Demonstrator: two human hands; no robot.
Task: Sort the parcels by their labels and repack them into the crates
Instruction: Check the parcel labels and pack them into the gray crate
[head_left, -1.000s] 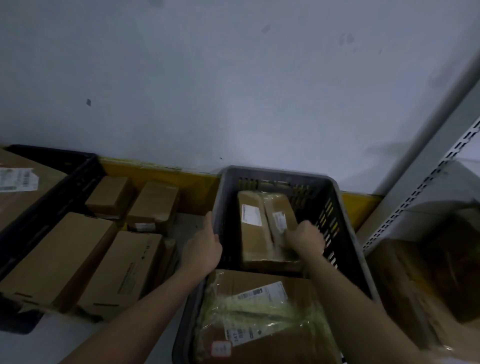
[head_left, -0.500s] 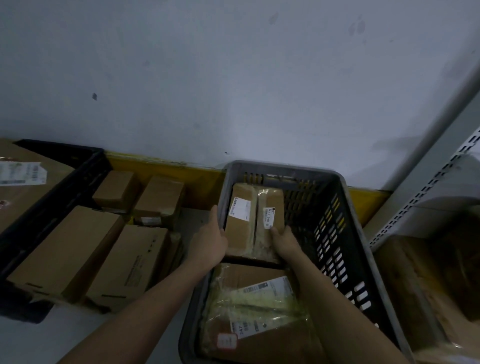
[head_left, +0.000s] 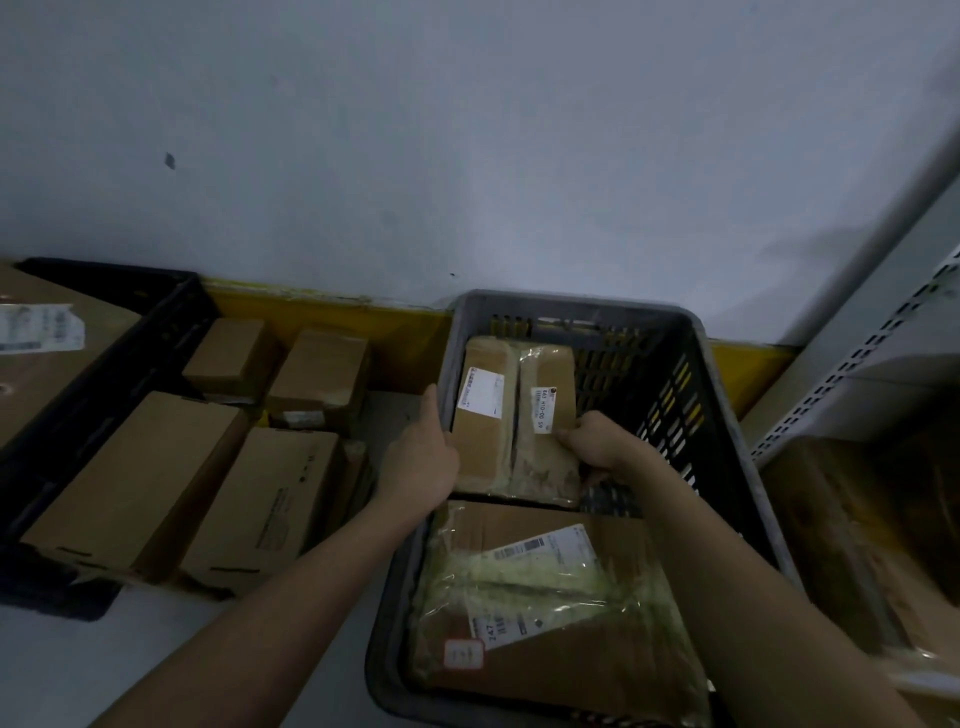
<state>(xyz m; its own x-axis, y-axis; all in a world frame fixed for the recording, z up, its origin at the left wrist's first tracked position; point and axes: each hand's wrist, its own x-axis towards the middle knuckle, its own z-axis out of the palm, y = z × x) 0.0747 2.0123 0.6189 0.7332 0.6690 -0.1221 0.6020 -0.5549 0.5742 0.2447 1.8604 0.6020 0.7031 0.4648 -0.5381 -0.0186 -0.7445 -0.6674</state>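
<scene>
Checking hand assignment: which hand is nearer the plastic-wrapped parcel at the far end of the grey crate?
Right. The right hand grips the plastic-wrapped parcel at its near right edge. The left hand is on the crate's left rim, with the plain brown parcel between.

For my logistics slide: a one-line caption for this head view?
Both hands, left and right, settle two upright parcels inside the grey crate.
</scene>
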